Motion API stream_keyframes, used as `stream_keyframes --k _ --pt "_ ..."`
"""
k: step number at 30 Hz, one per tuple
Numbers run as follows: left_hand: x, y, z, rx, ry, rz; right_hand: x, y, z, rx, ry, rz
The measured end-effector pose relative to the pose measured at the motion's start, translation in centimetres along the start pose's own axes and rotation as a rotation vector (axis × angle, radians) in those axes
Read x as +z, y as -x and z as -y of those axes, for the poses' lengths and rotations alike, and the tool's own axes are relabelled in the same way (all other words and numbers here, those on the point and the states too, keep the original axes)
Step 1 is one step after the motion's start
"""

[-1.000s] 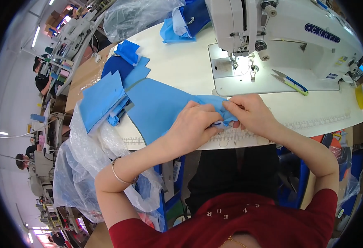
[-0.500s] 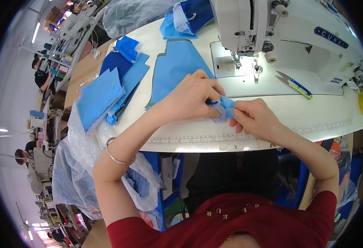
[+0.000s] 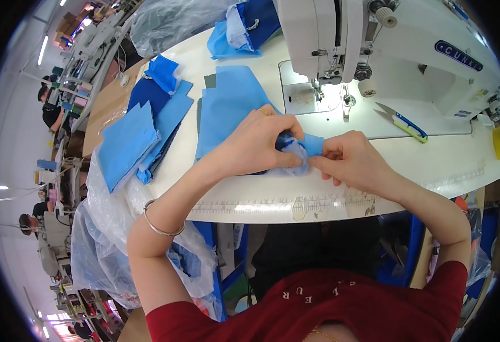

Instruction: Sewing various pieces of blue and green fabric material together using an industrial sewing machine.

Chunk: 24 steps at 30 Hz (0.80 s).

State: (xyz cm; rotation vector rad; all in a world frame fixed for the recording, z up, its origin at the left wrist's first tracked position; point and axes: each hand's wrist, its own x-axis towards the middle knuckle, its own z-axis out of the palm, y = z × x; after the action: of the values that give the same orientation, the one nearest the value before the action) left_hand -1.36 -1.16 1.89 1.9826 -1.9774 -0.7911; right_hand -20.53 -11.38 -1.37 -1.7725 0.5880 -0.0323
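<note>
My left hand (image 3: pixel 266 142) is closed on a bunched piece of blue fabric (image 3: pixel 313 145) with a pale, frayed-looking inner side. My right hand (image 3: pixel 349 158) pinches the fabric's other end between thumb and fingers. Partly under my left hand and forearm lies a flat light-blue panel (image 3: pixel 230 105), with a darker layer showing at its left edge. Both hands are in front of the sewing machine (image 3: pixel 324 43), left of a pair of thread snips (image 3: pixel 401 122) with a blue and yellow-green handle. The folds inside my left palm are hidden.
Stacked blue fabric pieces (image 3: pixel 127 142) lie at the table's left. More blue fabric (image 3: pixel 244 31) sits beside the machine head at the back. Clear plastic bags (image 3: pixel 99 245) hang off the left edge. A printed ruler strip (image 3: pixel 261 203) follows the front edge. Other people work far left.
The fabric between my hands has been turned, so more of its pale inner side shows. The light-blue panel has shifted, uncovering the darker layer at its left. My head view has moved slightly.
</note>
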Motion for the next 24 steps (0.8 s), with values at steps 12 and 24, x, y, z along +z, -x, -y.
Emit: stream_keyframes --k 12,24 --pt "1.1 -0.2 2.1 0.094 0.192 -0.121 -1.0 -0.4 0.5 0.081 -0.030 0.098" --pt "1.8 -0.6 3.2 0.117 0.357 -0.178 -1.0 -0.6 0.7 0.140 -0.117 0.086"
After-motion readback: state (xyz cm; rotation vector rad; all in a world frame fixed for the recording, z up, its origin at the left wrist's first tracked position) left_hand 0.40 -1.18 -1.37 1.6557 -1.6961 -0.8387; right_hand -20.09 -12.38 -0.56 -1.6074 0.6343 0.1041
